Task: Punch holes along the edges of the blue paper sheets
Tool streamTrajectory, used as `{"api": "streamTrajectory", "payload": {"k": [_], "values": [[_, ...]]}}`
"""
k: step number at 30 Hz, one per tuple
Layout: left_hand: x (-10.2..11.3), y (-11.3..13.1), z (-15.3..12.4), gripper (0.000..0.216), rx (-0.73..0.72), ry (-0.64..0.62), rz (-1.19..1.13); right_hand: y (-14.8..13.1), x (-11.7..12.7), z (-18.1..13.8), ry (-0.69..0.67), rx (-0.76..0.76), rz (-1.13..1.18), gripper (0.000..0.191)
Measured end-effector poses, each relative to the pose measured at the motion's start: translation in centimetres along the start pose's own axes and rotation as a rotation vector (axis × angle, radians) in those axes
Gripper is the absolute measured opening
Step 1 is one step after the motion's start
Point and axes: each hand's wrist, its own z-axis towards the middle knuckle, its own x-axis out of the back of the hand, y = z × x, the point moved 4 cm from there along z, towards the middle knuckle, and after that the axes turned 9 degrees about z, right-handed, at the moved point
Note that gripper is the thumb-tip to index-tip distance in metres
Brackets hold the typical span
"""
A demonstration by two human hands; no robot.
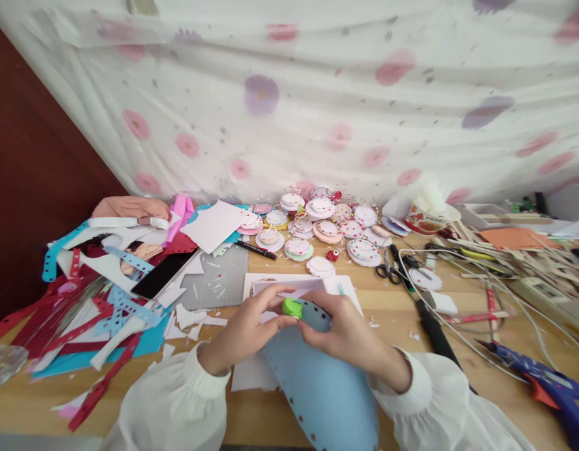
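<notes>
The left hand [249, 321] pinches a small green punch [292, 307] at the far edge of the blue paper [324, 391]; the right hand [342, 321] grips that edge just beside it, thumb contact unclear to me. The paper's long axis runs back toward the person.

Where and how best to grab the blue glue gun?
I'd take the blue glue gun by its handle, coming from the near right. It lies on the table with its nozzle pointing left and away, while the handle angles back toward the view's near right corner, behind the orange trigger. Avoid the nozzle; whether it's hot can't be seen.
</notes>
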Motion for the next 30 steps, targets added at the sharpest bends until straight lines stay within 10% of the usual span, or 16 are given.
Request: {"api": "streamTrajectory", "payload": {"k": [16,30], "values": [[0.4,-2.1,1.0,0.026,-0.033,-0.069,0.167,2.7,-0.1,2.0,-0.333,-0.024,0.162,0.021],[0.0,-2.5,0.6,0.027,0.058,-0.108,0.196,4.7,-1.0,1.0,-0.204,-0.217,0.309,0.009]]}}
